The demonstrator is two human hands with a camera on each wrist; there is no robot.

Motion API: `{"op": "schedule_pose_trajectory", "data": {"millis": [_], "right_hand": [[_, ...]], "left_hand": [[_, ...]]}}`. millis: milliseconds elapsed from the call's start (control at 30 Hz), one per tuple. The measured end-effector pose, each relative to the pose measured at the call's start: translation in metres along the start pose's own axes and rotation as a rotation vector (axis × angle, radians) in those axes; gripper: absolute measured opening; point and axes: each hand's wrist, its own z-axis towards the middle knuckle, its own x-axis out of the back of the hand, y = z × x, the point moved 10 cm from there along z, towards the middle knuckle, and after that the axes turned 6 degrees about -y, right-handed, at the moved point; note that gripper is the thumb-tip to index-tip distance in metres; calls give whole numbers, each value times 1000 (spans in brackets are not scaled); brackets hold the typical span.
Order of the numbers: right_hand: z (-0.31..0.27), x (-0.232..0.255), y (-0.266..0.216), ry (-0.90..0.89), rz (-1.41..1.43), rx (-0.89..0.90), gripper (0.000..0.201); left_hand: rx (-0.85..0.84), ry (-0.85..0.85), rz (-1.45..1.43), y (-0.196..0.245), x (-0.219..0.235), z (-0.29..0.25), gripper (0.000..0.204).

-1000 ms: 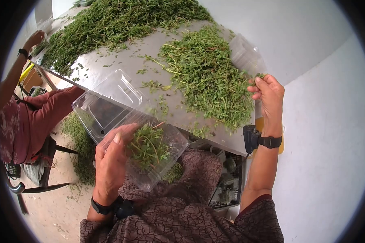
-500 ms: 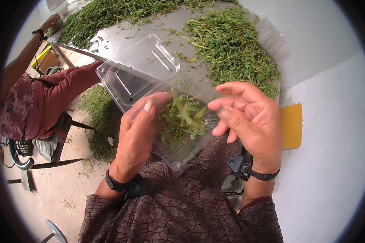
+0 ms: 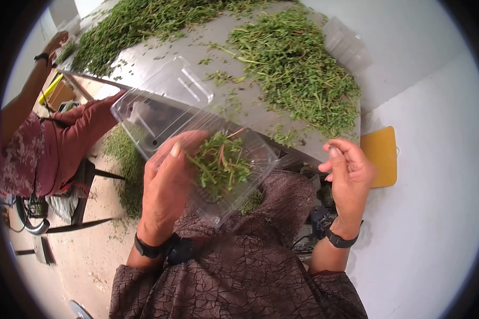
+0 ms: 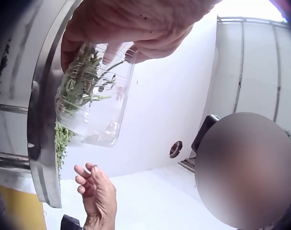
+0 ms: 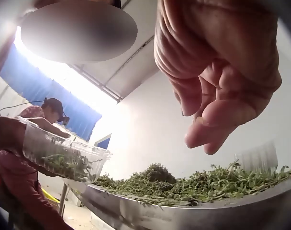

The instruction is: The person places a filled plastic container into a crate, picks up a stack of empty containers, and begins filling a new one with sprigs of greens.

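My left hand (image 3: 167, 186) grips a clear plastic clamshell box (image 3: 261, 154) by its side, thumb over the edge, with the lid (image 3: 191, 85) hanging open toward the table. Green sprigs (image 3: 223, 165) lie inside the box. In the left wrist view the same box (image 4: 107, 129) is held tilted under the fingers. My right hand (image 3: 351, 178) is apart from the box, to its right, just off the table's edge. Its fingers are loosely bent with nothing visible between them; in the right wrist view the hand (image 5: 222, 72) hangs above the greens (image 5: 198, 187).
A loose pile of greens (image 3: 298, 69) lies on the metal table (image 3: 207, 45), a larger heap (image 3: 138, 26) behind it. Stacked clear boxes (image 3: 348, 45) stand at the right edge. A yellow board (image 3: 379, 157) is at the right. Another person (image 3: 29, 154) sits at the left.
My right hand came from the pile to the box, then drew back right and down, away from it. The greens in the box look fuller than a second ago.
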Motion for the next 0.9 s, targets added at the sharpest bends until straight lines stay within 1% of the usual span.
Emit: {"op": "schedule_pose_trajectory", "data": {"millis": [67,133,200,267,333,400,533,600,633,767,867,900], "right_hand": [[-4,13,8,46,9,-14,14],[-9,14,22,33,1,-81,12],[-14,16,30,49,12,-100,12],[-15,15,28,8,14,-49,12],[-16,24,29,39,12,-37,13],[-13,30,38,36,-33,-85,14],[3,44,49,68,-104,-101,14],[11,54,40,159,-207,41,14],[14,54,36,167,-198,66,14],[28,50,22,99,-250,59,14],[36,41,5,80,-297,65,14],[38,36,0,65,-287,76,15]], "left_hand": [[-16,50,30,1,5,-2,41],[-21,27,70,1,6,-2,41],[-22,80,157,2,11,-3,41],[-20,62,128,2,5,-1,41],[-48,53,150,5,3,-1,41],[-50,32,150,5,3,0,41],[-69,16,167,3,1,-1,41],[-54,14,145,3,-1,-1,41],[-37,17,120,2,0,-1,41],[-60,26,184,6,-3,1,40],[-46,69,188,10,-6,2,41],[-17,71,195,10,-7,4,42]]}}
